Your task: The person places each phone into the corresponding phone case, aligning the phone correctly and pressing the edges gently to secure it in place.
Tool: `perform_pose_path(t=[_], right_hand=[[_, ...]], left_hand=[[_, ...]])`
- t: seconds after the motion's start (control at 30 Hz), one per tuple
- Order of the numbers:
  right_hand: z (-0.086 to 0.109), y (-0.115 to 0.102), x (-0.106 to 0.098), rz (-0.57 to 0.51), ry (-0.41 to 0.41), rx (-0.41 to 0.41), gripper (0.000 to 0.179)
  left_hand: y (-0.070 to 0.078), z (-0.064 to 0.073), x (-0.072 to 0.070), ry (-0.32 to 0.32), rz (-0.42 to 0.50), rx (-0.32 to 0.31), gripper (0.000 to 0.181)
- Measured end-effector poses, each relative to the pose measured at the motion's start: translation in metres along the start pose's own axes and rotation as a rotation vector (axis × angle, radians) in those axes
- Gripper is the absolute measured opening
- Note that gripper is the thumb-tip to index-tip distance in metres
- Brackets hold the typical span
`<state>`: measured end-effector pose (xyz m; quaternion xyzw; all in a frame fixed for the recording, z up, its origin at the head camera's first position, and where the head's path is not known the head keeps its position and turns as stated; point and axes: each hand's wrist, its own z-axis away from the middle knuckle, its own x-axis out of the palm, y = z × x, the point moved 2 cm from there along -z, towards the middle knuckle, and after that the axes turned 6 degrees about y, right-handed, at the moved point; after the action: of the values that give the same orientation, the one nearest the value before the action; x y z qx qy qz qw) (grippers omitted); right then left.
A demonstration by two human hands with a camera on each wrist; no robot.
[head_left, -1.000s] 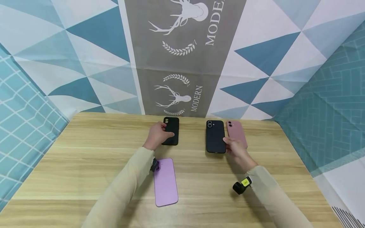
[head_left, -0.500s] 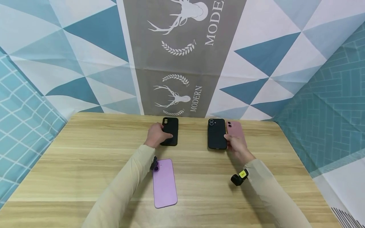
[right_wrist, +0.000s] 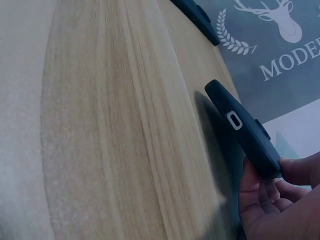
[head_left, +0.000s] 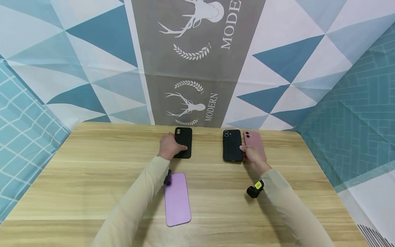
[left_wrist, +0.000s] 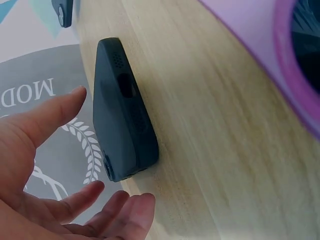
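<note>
In the head view my left hand (head_left: pixel 169 146) is beside a black phone case (head_left: pixel 184 141) lying at the table's far side. The left wrist view shows that hand's thumb and fingers spread at either side of the case (left_wrist: pixel 120 110), with gaps visible. My right hand (head_left: pixel 254 157) pinches the lower right edge of a dark phone-shaped piece (head_left: pixel 232 145) with two camera rings. In the right wrist view this dark piece (right_wrist: pixel 245 132) is tilted over the tabletop, with a shadow beneath; a port opening shows in its end. Whether it still touches the table is hard to tell.
A pink phone or case (head_left: pixel 253 141) lies just right of the dark piece, partly behind my right hand. Nearer me, a lilac phone (head_left: pixel 177 202) lies under my left wrist. The wooden table (head_left: pixel 92 192) meets a patterned cloth wall (head_left: pixel 191 68) at its far edge.
The dark piece in my right hand has shifted slightly toward the far edge, then left, widening its gap from the pink one. My left hand stays beside the black case.
</note>
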<state>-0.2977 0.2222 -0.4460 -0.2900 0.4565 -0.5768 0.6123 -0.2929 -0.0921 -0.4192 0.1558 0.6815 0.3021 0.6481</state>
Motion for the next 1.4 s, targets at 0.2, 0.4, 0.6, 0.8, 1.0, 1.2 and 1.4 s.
perform_pose_path(t=[0.2, 0.4, 0.6, 0.8, 1.0, 1.2, 1.4], right_hand=[[-0.004, 0.0, 0.004, 0.02, -0.013, 0.002, 0.043], [-0.006, -0.002, 0.007, 0.074, 0.003, -0.02, 0.042], [-0.007, -0.007, 0.008, 0.24, 0.091, -0.061, 0.038], [-0.005, -0.011, 0.012, 0.373, 0.131, -0.107, 0.038], [-0.003, -0.013, 0.016, 0.447, 0.182, -0.14, 0.035], [0.0, -0.015, 0.02, 0.517, 0.183, -0.155, 0.041], [-0.001, -0.017, 0.024, 0.62, 0.181, -0.205, 0.04]], left_hand=[[0.002, -0.001, 0.001, -0.001, -0.053, 0.015, 0.073], [0.001, 0.0, 0.003, -0.02, -0.048, -0.007, 0.08], [0.003, -0.002, 0.004, -0.018, -0.044, -0.033, 0.082], [0.004, -0.005, 0.005, -0.032, -0.109, -0.003, 0.079], [0.001, -0.006, 0.005, -0.057, -0.14, -0.023, 0.078], [-0.001, -0.007, 0.004, -0.079, -0.073, -0.088, 0.075], [-0.006, -0.008, 0.001, -0.024, 0.009, -0.077, 0.049]])
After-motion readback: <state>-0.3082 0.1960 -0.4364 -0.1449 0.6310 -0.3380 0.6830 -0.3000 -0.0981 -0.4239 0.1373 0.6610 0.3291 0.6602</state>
